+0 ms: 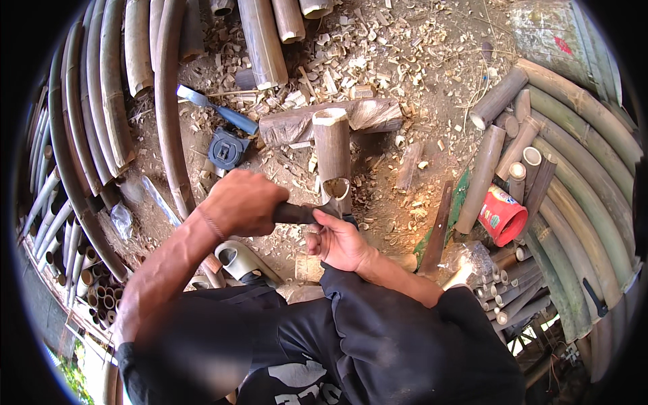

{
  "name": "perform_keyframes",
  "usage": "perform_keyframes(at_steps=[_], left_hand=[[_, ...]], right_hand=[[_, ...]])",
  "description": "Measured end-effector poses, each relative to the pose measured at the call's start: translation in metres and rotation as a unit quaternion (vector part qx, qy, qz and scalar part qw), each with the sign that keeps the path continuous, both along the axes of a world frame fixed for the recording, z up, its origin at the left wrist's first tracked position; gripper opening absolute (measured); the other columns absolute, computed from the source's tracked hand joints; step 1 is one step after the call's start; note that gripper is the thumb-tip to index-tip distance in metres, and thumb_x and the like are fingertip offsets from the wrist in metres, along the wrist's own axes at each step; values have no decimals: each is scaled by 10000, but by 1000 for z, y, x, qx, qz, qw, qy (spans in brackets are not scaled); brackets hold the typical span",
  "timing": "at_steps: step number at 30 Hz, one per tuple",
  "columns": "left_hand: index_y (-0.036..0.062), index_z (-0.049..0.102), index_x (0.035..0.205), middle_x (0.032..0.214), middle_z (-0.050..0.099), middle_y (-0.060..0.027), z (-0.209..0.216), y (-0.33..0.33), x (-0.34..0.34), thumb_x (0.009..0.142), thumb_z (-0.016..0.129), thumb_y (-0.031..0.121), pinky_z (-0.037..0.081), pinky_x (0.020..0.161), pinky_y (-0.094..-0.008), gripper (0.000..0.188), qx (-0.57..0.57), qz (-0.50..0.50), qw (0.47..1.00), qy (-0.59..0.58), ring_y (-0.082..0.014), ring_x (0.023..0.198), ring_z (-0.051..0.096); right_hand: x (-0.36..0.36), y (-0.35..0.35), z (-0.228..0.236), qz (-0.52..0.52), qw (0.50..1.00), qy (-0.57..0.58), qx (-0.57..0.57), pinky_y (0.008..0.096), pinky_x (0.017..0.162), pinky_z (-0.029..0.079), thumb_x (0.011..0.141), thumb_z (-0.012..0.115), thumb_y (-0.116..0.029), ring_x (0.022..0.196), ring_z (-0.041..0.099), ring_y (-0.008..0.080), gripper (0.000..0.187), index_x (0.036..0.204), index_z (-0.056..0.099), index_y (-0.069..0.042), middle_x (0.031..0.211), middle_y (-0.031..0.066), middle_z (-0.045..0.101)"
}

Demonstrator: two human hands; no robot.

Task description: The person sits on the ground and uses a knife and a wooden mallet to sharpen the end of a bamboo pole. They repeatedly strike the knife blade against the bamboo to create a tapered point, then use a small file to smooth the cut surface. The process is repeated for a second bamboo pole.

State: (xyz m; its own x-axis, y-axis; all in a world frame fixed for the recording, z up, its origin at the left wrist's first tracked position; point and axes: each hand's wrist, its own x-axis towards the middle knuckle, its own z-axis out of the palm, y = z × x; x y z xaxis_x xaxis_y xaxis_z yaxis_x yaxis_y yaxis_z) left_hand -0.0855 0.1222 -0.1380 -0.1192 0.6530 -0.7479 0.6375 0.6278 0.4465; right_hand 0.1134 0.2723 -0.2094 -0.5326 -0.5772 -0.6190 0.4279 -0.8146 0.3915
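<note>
Left hand [246, 202] is gripping dark-handled tool [291, 213], right hand [343, 241] pinching its front end beside notched bamboo tube [333, 152]. Tube's overlapping wood block [287, 128]'s near edge. Red container [503, 214] is showing printed labels.

Brown dirt floor [381, 162], scattered pale shavings [408, 44], warm light patch [415, 219], bright greenery [71, 375] at lower left

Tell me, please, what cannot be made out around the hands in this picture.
All in the head view:
Rear end of the dark handle: hidden inside the left hand.
The tool's front end, by the right hand: too small to tell its exact shape.
Upper end of the thick bamboo tube: cut off by the top edge.
Fine markings on the tape measure: too small.
</note>
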Motion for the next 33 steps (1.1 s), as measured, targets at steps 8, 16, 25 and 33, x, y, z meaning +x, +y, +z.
perform_keyframes(at_steps=[8, 16, 25, 33], left_hand=[[89, 658, 1017, 783, 679, -155, -50, -42, 162, 694, 711, 200, 551, 710, -391, 345, 36, 462, 872, -160, -276, 699, 675], [9, 386, 1426, 1005, 664, -229, -39, 42, 226, 789, 687, 188, 546, 781, -395, 726, 50, 557, 815, -153, -344, 829, 689], [77, 547, 945, 817, 626, -76, 5, -30, 71, 815, 602, 126, 498, 682, -398, 150, 69, 8, 995, 74, -267, 737, 670], [40, 490, 1030, 875, 623, -129, -33, -27, 168, 794, 637, 122, 535, 696, -427, 290, 69, 237, 968, -35, -317, 742, 663]], right_hand=[[-3, 5, 20, 300, 871, -16, 389, 286, 507, 546, 911, 671, -237, 594, 666, 185, 298, 1058, 648, 22, 841, 106, 675], [17, 20, 1, 379, 672, 88, 630, 283, 578, 476, 966, 567, -293, 648, 626, 140, 340, 946, 665, 32, 768, 77, 708], [15, -7, -6, 73, 993, 58, 74, 335, 617, 541, 1005, 552, -253, 668, 662, 209, 265, 1203, 596, -83, 987, 72, 677], [23, 21, 8, 277, 886, 74, 364, 259, 592, 504, 997, 552, -264, 601, 591, 132, 271, 1130, 606, -34, 1035, 118, 694]])
